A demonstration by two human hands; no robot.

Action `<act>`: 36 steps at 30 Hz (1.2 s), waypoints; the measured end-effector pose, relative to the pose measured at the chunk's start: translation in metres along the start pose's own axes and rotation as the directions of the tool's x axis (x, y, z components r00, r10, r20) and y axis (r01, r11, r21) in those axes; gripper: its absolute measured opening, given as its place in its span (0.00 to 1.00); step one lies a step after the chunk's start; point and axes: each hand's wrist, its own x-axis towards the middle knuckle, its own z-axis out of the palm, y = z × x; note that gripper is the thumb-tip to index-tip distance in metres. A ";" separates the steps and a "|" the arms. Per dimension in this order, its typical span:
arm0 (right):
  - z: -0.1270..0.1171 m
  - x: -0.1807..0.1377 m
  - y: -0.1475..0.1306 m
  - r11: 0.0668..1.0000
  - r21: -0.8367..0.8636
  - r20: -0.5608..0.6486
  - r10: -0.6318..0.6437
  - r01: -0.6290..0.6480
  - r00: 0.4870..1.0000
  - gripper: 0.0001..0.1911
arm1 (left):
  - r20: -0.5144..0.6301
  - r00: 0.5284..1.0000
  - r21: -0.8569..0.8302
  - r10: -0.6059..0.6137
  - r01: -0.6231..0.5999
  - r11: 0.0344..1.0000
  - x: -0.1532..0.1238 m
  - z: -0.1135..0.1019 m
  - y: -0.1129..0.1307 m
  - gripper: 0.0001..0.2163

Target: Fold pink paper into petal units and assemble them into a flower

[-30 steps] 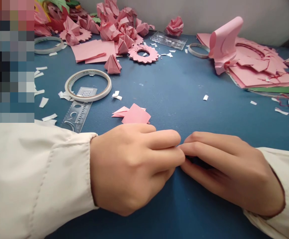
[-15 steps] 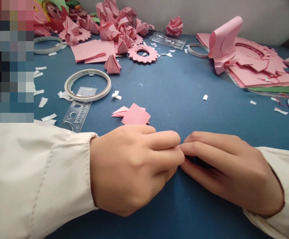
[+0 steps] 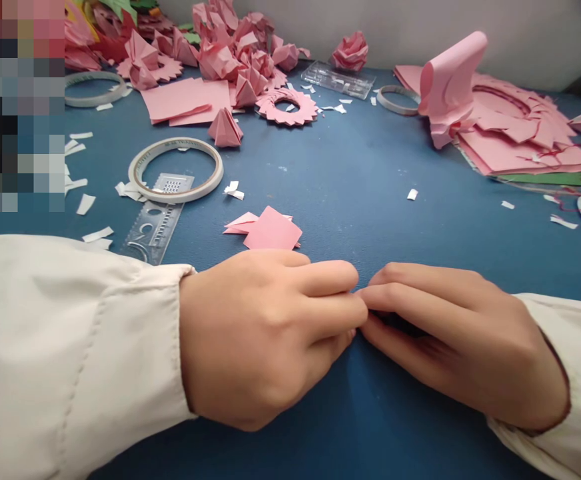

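Observation:
Low over the blue table (image 3: pixel 340 427), my left hand (image 3: pixel 265 340) is closed, its fingers curled and its back toward me. My right hand (image 3: pixel 470 340) meets it from the right, thumb and fingers pinched together at the tips. The fingertips of both hands touch. Whatever they hold between them is hidden behind the fingers. Just beyond my left hand lie small folded pink paper pieces (image 3: pixel 273 230), partly covered by the knuckles.
A tape roll (image 3: pixel 213 187) rests over a clear plastic ruler (image 3: pixel 153 233) at left. Behind are a heap of folded pink paper (image 3: pixel 240 47), a pink paper ring (image 3: pixel 265 110) and, at right, stacked pink sheets (image 3: pixel 510 150). White paper scraps (image 3: pixel 412 195) lie scattered.
Both hands hold nearly the same pose. The fingertips have shifted very slightly left, along with a small shift of the whole view.

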 end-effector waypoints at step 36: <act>0.000 -0.001 -0.001 0.999 0.035 0.010 0.013 -0.013 1.000 0.14 | 0.017 0.998 -0.055 -0.063 0.064 0.996 -0.003 -0.001 0.011 0.16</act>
